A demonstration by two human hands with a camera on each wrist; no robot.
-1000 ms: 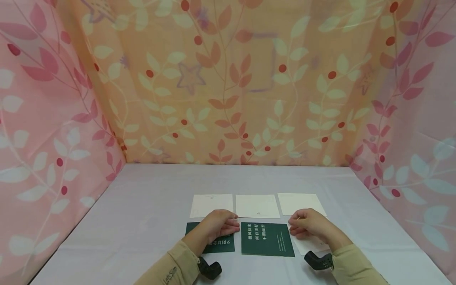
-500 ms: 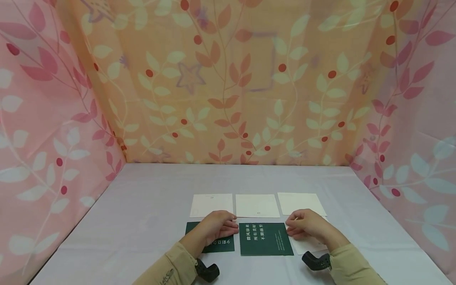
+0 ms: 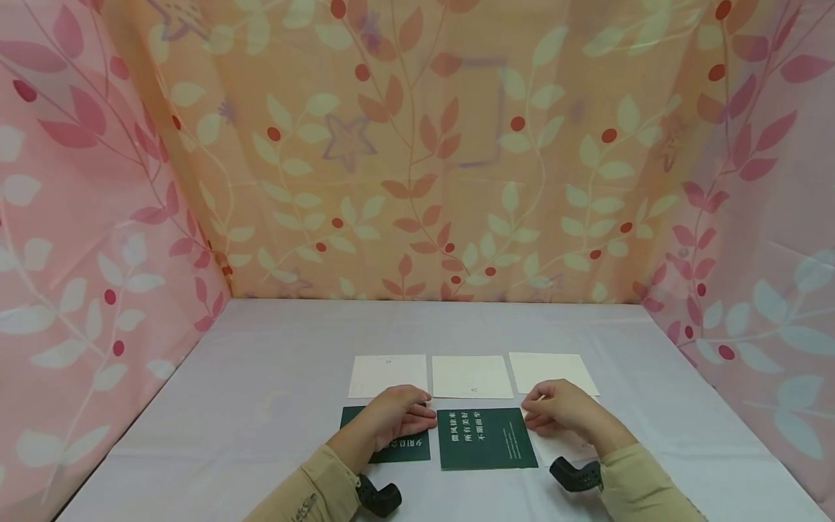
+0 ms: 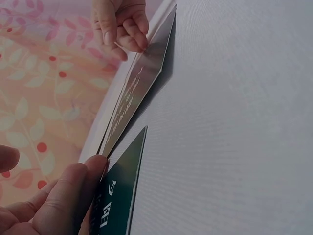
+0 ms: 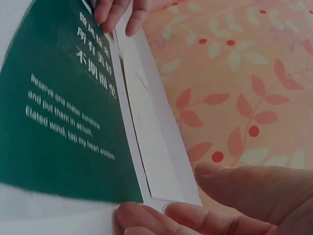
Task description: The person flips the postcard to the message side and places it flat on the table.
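A green card with white lettering (image 3: pixel 488 438) lies in the middle of the front row, between the two hands. My left hand (image 3: pixel 399 415) lies over another green card (image 3: pixel 414 451), partly hiding it, with its fingertips right at the middle card's left edge. In the left wrist view, the left thumb (image 4: pixel 8 159) stands apart from the fingers. My right hand (image 3: pixel 566 412) touches the middle card's right edge with its fingertips, the thumb (image 5: pixel 210 170) held away in the right wrist view. Under the right hand is a white card (image 3: pixel 572 446), partly covered.
Behind the front row, three white cards lie side by side: a left one (image 3: pixel 389 373), a middle one (image 3: pixel 471 377) and a right one (image 3: pixel 553 371). A white cloth (image 3: pixel 215 435) covers the table. Patterned curtains (image 3: pixel 417 181) enclose its back and sides.
The middle green card has shifted slightly left, closer to the left green card. My right hand has moved left with it, while my left hand has moved only a little.
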